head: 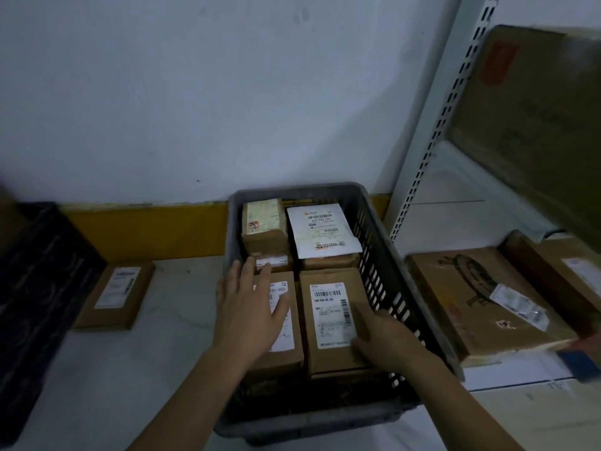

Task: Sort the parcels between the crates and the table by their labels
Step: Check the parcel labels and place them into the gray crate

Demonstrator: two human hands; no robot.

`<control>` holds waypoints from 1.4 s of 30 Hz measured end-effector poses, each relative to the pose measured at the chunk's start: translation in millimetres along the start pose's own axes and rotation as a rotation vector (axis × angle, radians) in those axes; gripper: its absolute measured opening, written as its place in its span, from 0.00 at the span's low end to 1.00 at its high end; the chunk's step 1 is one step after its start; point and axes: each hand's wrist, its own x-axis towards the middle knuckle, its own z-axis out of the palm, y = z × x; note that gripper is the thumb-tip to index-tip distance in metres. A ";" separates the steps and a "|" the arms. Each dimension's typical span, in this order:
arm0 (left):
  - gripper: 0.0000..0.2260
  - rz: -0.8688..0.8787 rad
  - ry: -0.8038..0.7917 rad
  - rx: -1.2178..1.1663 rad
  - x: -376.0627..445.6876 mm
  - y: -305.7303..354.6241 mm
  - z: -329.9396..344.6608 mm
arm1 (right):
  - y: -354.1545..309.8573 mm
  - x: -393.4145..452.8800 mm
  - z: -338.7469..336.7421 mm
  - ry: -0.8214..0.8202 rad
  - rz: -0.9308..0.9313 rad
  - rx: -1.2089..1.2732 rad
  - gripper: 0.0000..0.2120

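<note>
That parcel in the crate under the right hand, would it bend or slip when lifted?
Probably stiff: the near right parcel is a square-edged cardboard box. Its matte faces should grip well. It sits snug against the grey crate wall, so the right hand may struggle.

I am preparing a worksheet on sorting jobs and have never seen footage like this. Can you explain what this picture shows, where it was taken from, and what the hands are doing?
There is no machine here. A person wears a camera on the head, so you look down at their own two bare hands.

In front stands a grey slotted plastic crate holding brown cardboard parcels with white labels. The left hand lies flat, fingers straight, on the near-left parcel. The right hand curls its fingers round the right edge of the near-right parcel; nothing is lifted.

On the pale table to the left lies one flat labelled cardboard parcel beside a black crate. Larger cardboard boxes sit on the right.
</note>
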 end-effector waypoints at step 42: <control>0.37 -0.322 0.093 0.055 -145.1 -278.7 -63.8 | -337.1 -23.4 102.8 0.275 -0.312 -0.224 0.43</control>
